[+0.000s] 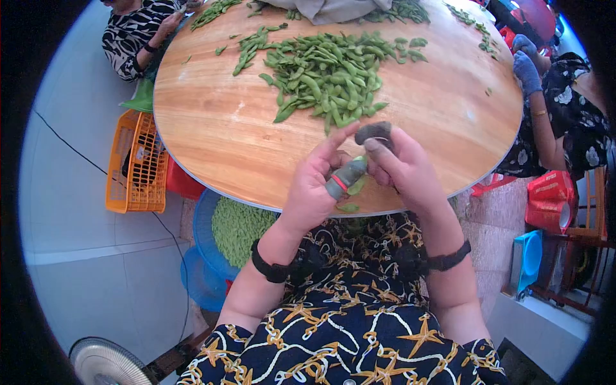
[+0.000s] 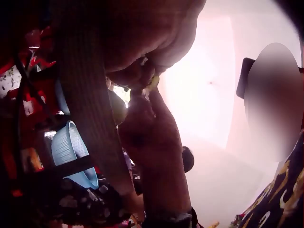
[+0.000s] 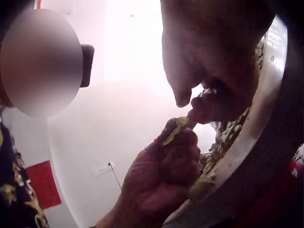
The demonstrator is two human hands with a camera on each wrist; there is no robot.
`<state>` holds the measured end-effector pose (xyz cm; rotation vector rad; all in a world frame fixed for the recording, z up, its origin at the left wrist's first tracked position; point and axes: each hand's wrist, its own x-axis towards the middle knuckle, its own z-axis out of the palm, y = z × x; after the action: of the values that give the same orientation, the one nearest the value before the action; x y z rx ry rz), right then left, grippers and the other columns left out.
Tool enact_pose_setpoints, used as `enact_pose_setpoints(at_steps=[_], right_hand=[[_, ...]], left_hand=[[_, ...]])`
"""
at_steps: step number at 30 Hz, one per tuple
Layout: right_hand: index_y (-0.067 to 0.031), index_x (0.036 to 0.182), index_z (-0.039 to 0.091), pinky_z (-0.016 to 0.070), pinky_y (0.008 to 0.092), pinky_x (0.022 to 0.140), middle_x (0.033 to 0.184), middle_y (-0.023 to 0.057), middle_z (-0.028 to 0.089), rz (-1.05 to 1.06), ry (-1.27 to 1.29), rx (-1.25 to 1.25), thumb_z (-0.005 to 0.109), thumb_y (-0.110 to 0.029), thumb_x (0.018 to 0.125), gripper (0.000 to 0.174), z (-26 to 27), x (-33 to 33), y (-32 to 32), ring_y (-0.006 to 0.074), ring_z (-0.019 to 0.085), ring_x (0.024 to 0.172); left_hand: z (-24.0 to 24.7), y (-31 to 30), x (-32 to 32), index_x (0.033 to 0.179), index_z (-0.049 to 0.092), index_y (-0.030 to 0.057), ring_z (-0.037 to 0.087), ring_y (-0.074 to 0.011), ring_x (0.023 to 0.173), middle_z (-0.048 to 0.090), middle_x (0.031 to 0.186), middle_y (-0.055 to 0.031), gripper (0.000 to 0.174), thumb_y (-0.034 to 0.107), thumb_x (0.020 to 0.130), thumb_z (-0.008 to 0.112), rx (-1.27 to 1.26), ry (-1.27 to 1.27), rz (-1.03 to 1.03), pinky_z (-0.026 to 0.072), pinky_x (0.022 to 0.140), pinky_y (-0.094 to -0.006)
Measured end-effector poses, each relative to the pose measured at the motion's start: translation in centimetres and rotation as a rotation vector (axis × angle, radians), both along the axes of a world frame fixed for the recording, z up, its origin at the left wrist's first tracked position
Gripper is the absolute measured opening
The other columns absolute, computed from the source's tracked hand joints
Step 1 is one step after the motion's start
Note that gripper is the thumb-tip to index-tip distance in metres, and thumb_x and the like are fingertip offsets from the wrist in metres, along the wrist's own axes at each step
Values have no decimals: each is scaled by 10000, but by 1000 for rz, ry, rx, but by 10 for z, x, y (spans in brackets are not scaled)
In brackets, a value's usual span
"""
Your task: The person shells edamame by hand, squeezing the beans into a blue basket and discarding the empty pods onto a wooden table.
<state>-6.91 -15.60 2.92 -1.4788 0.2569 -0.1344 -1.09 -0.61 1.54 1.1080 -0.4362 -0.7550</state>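
Just over the near edge of the round wooden table [image 1: 212,135], my hands meet in front of me. My left hand [image 1: 311,186] pinches a green edamame pod [image 3: 176,130] under its thumb, which wears a grey-green cover [image 1: 346,178] with a red band. Curled fingers of my right hand [image 1: 414,170] come right to the pod's end; I cannot tell whether they grip it. A dark cover [image 1: 373,132] is on one of the right fingertips. Beyond the hands lies a heap of edamame pods [image 1: 330,77].
A blue basin of shelled green beans [image 1: 244,231] stands below the table's left edge, near an orange crate [image 1: 131,160]. One person [image 1: 138,38] sits at the far left. At the right are another person's gloved hands [image 1: 527,70]. A grey cloth bundle [image 1: 327,9] lies at the back.
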Motion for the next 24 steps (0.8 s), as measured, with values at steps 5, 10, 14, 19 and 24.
enact_pose_setpoints(at_steps=[5, 10, 14, 19, 24], right_hand=[[-48, 967, 528, 307, 163, 438, 686, -46, 486, 107, -68, 340, 550, -118, 839, 147, 7, 8, 4, 19, 408, 529], [-55, 953, 505, 283, 154, 389, 678, -43, 483, 111, -109, 796, 548, -91, 838, 128, 4, 9, 16, 4, 372, 460], [-55, 959, 505, 268, 148, 369, 648, -48, 465, 81, -122, 884, 544, -82, 840, 127, 2, 9, 18, 1, 345, 423], [-43, 982, 525, 266, 150, 371, 642, -44, 481, 52, -113, 700, 554, -77, 827, 161, 1, -6, -2, -9, 358, 434], [-49, 961, 596, 454, 277, 563, 692, 62, 595, 660, -57, -340, 700, -178, 710, 302, 16, -27, -9, 162, 580, 607]], left_hand=[[17, -1, 6, 1253, 446, 60, 514, -30, 655, 554, 738, 27, 484, 51, 804, 625, 10, -334, 82, 418, 579, -181], [5, -1, 18, 1168, 503, 40, 553, -51, 709, 577, 770, 9, 385, 55, 804, 626, -23, -840, 133, 434, 592, -176], [0, 1, 8, 1050, 549, 29, 529, -56, 658, 581, 779, 5, 232, 84, 830, 598, -164, -136, 64, 420, 563, -172], [7, 17, 14, 951, 594, 28, 484, -60, 611, 566, 760, 21, 149, 97, 820, 608, -137, 223, -98, 401, 533, -190], [10, 28, 9, 844, 622, 6, 561, -212, 672, 573, 764, -98, 141, 29, 705, 633, 572, -871, -83, 448, 599, -312]])
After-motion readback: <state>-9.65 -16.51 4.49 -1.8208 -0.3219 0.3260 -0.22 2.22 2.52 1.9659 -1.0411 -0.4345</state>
